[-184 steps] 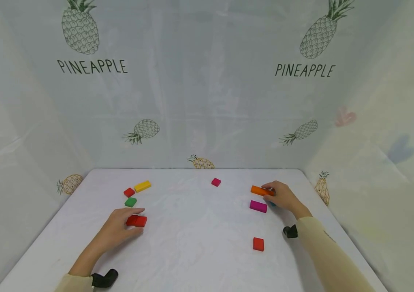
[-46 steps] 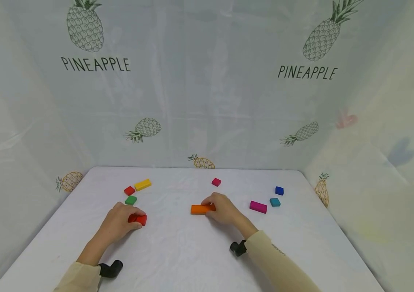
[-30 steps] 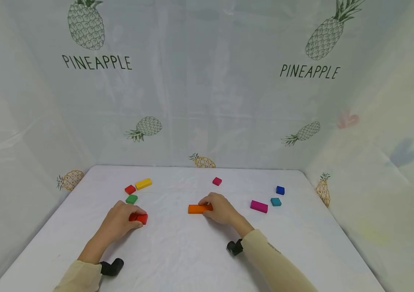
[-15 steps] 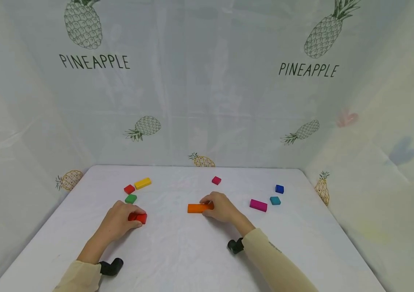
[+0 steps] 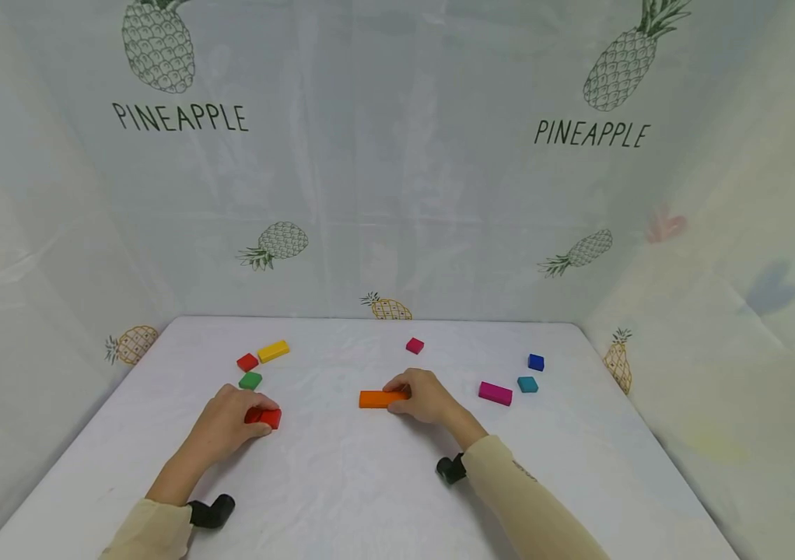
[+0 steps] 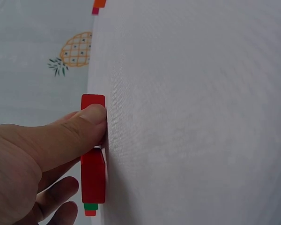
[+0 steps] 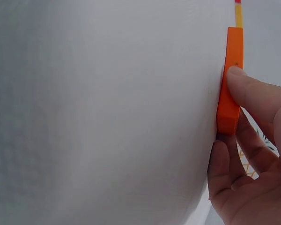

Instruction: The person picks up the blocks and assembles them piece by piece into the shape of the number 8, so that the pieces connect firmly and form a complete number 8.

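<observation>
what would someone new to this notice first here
Probably the bright orange block, held in the right hand near the middle of the white table. Next, perhaps, the red block that the left hand pinches toward the table's left side. Large pineapple drawings also stand out on the pale backdrop behind.

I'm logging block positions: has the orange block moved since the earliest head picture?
Yes. In the head view, the orange block has gone from beyond the unmoved magenta block to its left, where the right hand holds it.
</observation>
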Demonstrator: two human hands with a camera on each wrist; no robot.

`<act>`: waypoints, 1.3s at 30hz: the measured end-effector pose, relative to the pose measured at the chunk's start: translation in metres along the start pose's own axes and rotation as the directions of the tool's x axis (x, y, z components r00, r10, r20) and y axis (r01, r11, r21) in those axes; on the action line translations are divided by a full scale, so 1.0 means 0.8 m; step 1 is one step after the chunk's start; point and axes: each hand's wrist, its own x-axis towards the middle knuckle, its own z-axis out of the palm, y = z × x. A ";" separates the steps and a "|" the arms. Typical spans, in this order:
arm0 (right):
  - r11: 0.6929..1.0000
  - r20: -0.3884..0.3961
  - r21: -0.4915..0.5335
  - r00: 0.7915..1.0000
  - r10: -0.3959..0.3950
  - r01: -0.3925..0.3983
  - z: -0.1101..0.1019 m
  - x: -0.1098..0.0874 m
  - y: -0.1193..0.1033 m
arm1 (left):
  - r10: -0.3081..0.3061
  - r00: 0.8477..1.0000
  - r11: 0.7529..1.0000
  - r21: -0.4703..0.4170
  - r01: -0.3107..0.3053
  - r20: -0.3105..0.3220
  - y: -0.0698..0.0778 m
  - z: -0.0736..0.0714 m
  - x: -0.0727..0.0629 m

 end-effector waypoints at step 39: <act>0.997 0.025 0.067 0.999 0.037 -0.038 -0.003 0.003 0.005 | 0.103 0.994 0.984 -0.152 -0.095 0.044 0.063 0.025 0.069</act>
